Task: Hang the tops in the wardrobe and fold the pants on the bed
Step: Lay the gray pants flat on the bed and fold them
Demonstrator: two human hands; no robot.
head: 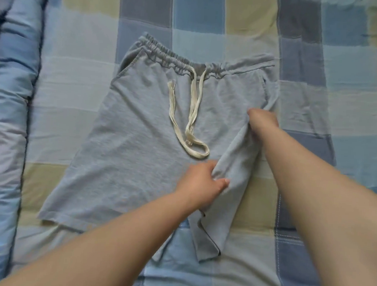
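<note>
Light grey shorts (129,144) with an elastic waistband and a cream drawstring (193,112) lie spread on the bed, waistband away from me. The right leg of the shorts is bunched and partly lifted toward the middle. My left hand (201,184) pinches that bunched fabric near the crotch, thumb on top. My right hand (263,122) grips the right side of the shorts higher up, below the pocket, its fingers hidden in the cloth.
The bed is covered by a checked sheet (303,104) in blue, pale yellow and grey. A rolled blue quilt (9,113) runs along the left edge. No tops or wardrobe show in this view.
</note>
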